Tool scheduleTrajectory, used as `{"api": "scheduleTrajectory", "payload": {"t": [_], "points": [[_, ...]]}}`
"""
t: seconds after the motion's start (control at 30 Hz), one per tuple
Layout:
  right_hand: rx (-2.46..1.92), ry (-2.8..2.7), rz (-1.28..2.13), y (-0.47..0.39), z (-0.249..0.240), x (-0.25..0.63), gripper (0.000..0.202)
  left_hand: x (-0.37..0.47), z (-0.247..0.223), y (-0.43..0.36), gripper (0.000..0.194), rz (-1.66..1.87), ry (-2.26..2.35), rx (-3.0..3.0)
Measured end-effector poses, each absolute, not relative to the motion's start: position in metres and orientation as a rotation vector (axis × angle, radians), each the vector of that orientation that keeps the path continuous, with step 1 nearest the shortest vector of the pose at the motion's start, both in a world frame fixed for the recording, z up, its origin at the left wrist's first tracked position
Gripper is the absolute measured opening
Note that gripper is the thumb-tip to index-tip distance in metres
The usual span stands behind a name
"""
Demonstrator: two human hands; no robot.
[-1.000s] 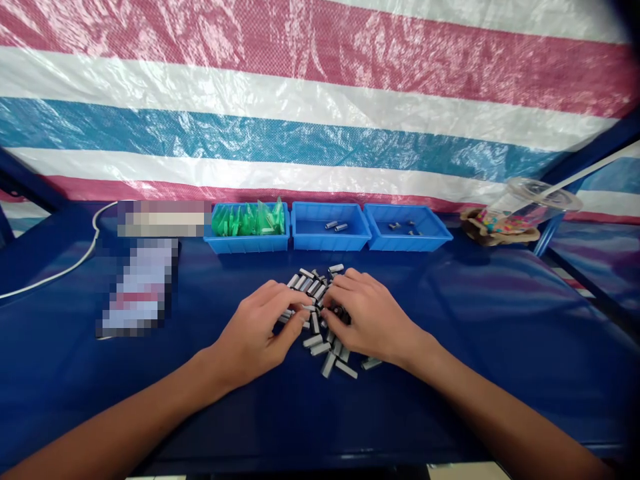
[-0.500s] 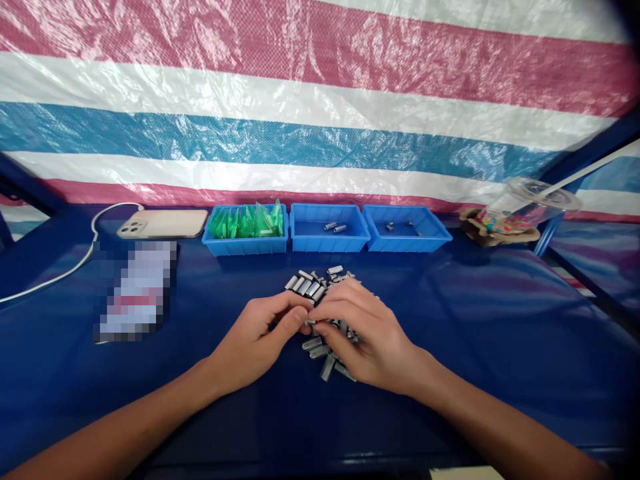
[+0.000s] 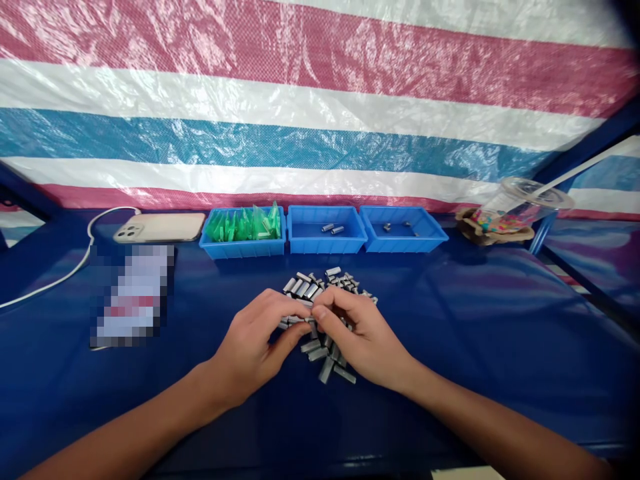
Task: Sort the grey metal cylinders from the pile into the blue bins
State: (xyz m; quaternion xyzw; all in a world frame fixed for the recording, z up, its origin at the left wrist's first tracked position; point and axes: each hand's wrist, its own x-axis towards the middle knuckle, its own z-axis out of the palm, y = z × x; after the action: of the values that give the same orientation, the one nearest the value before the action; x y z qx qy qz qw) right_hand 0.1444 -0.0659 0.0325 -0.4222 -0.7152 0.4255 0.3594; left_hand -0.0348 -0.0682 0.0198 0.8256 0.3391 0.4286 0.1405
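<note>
My left hand (image 3: pixel 253 340) is closed in a pinch, thumb and index finger around a small metal part (image 3: pixel 309 319) that is mostly covered. Against it, the closed fingertips of my right hand (image 3: pixel 370 340) meet at the same spot; what they grip is hidden. Both hands are just above a loose pile of short silvery metal sleeves (image 3: pixel 327 368), part of which they cover. Small screw-like pieces (image 3: pixel 350 283) lie at the far right of the pile.
Behind the pile stand three blue bins: one with green plastic bags (image 3: pixel 243 227), a middle bin (image 3: pixel 327 247) holding two sleeves, and a right bin (image 3: pixel 405 245) with several small pieces. A pale phone (image 3: pixel 163 228), a blurred-out device (image 3: pixel 135 293) and a plastic cup (image 3: pixel 515 203) also lie around.
The fingers of both hands have shifted their grip at the meeting point. My right hand has drawn back a little, uncovering more small pieces at the pile's far right. The view has shifted slightly.
</note>
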Motion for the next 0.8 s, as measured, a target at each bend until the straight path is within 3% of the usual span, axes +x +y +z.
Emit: {"api": "scheduleTrajectory", "payload": {"t": [0.27,0.4,0.5,0.6,0.7,0.8], "points": [[-1.081,-1.864,1.107,-0.066,0.032,0.144,0.018,-0.035,0.017,-0.068,0.014,1.291,1.048,2.345],[-1.008,-1.896,0.826,-0.063,0.031,0.148,0.004,-0.035,0.023,-0.065,0.018,1.024,1.16,1.967],[-0.884,-2.002,0.588,-0.061,0.028,0.151,0.01,-0.034,0.026,-0.063,0.03,0.873,1.049,1.689],[-0.791,-2.061,0.471,-0.061,0.024,0.151,0.014,-0.034,0.026,-0.063,0.024,0.853,0.993,1.605],[-0.909,-2.019,0.574,-0.062,0.026,0.15,0.015,-0.035,0.022,-0.063,0.015,0.928,1.071,1.753],[-1.047,-1.928,0.888,-0.062,0.032,0.148,0.009,-0.038,0.02,-0.063,0.01,1.104,1.134,2.112]]}}
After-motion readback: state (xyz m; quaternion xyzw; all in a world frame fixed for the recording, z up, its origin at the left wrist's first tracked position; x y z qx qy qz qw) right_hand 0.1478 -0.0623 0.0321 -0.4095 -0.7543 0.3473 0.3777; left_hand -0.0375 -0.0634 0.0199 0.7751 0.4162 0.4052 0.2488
